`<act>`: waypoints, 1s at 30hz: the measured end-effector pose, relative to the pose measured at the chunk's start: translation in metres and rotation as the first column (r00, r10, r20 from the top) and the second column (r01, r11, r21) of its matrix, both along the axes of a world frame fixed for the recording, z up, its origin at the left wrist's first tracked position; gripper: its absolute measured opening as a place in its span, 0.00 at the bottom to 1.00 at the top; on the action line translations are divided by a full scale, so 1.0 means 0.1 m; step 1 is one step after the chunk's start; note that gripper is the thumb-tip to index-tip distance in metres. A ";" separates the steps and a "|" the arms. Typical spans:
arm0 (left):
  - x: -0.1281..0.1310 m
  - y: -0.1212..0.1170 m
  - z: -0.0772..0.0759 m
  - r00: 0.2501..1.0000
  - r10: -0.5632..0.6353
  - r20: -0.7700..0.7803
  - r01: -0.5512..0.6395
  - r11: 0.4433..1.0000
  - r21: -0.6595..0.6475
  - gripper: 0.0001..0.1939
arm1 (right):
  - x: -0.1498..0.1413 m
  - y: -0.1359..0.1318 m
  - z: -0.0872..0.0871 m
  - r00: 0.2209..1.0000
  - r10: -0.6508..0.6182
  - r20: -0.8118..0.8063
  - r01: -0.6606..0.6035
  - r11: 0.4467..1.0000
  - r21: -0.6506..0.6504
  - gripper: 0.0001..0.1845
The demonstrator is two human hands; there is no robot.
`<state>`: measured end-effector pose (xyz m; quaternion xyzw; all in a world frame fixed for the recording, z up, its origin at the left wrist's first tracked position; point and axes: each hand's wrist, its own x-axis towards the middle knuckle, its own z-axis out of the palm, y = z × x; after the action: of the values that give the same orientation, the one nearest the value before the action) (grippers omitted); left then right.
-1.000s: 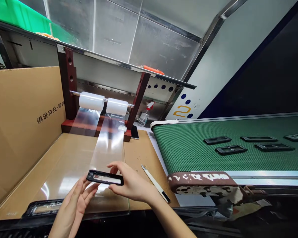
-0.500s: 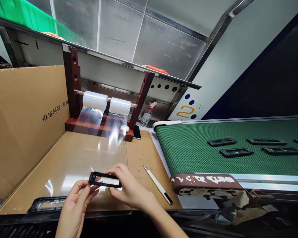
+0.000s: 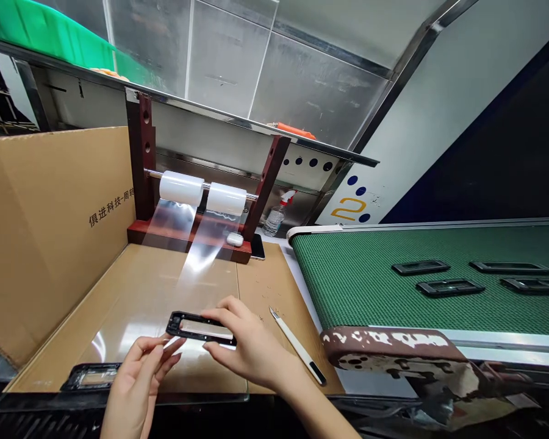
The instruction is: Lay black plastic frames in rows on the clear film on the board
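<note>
My right hand point(image 3: 251, 344) grips a black rectangular plastic frame point(image 3: 176, 321) by its right end, thumb below and fingers above. A long opening in the frame shows a pale area. My left hand point(image 3: 141, 372) is closed in a pinch just below the frame's left end; whatever is between its fingertips is too small to make out. Another black frame point(image 3: 75, 378) lies on the table left of my left hand, partly hidden by it. To the right of my right hand rests a white craft knife point(image 3: 297, 346) with a black end.
Two rolls of clear film point(image 3: 182, 188) hang on a dark red stand point(image 3: 141, 230), their strips trailing forward. A cardboard sheet point(image 3: 50, 244) stands at left. On the right, a green conveyor belt point(image 3: 348, 274) carries several black frames. A spray bottle point(image 3: 274, 218) stands behind.
The frame in my right hand has tilted, showing more of its face, and sits slightly farther from my left fingertips. The right film strip hangs differently. The whole view has shifted slightly.
</note>
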<state>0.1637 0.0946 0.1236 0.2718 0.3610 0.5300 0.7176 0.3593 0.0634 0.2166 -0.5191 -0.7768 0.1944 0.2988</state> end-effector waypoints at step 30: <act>0.30 -0.19 -0.02 0.983 0.030 0.182 0.014 0.972 -0.236 0.11 | -0.14 0.13 -0.20 0.999 -0.006 -0.038 0.004 0.998 -0.065 0.23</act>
<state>0.1937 0.0753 0.1220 0.1331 0.3547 0.5089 0.7730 0.3452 0.0764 0.1967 -0.5266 -0.7630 0.2286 0.2972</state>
